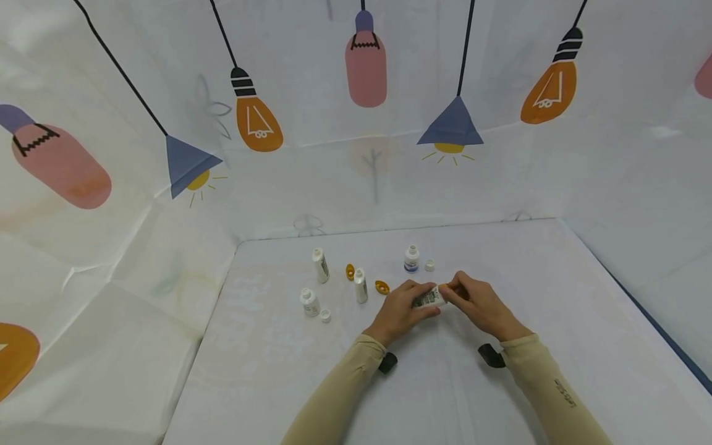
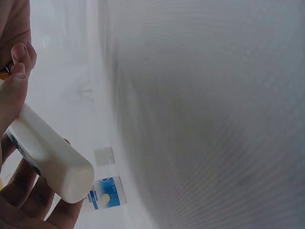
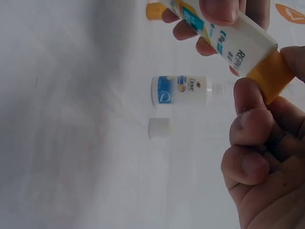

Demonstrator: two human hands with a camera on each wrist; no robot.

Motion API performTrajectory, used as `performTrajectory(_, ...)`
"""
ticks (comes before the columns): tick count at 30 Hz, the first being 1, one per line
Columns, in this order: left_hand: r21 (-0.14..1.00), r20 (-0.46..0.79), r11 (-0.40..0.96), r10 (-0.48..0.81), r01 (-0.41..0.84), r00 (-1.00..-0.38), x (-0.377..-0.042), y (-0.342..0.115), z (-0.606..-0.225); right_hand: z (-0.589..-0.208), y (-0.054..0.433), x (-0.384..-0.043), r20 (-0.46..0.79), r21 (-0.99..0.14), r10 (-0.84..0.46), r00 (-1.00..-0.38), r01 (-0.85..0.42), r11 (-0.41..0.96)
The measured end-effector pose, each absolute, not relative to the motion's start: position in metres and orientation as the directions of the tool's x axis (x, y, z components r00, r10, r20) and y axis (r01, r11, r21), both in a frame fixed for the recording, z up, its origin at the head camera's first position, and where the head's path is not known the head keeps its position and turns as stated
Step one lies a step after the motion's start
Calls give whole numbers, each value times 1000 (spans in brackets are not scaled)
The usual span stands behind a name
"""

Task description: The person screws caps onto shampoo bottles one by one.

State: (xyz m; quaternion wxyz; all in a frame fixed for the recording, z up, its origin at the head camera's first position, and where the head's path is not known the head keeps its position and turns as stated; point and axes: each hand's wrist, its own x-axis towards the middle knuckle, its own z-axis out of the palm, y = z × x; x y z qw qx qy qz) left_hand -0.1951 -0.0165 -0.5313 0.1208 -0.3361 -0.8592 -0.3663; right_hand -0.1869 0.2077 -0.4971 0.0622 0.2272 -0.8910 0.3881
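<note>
White bottle (image 1: 429, 299) was gripped by left hand (image 1: 400, 312); right hand (image 1: 483, 304) pinched its orange cap (image 3: 270, 76). Dove bottle (image 1: 411, 259) stood beyond on the worktop (image 1: 250, 383) (loose white cap (image 1: 429, 266) beside it).

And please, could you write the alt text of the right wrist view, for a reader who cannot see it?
A person's right grip pinches the orange cap of a white bottle, which the left grip holds. Beyond it, an uncapped blue-and-white bottle stands beside a loose white cap.
</note>
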Motion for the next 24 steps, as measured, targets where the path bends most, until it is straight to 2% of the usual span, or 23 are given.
performTrajectory(5,531,460,524,481,665,-746,-195,-17,-533,-497,206,-186,231,-709,-334,-914,-393,586)
performTrajectory(9,543,445,529,477,652,-758,-195,-17,-533,-499,207,-187,255,-694,-348,-902,-421,584)
performTrajectory(17,558,425,529,480,639,-768,-196,-19,-531,-498,216,-189,393,-556,-485,-781,-622,551)
performTrajectory(24,568,421,519,483,638,-768,-197,-20,-531,-496,223,-189,438,-499,-550,-712,-701,510)
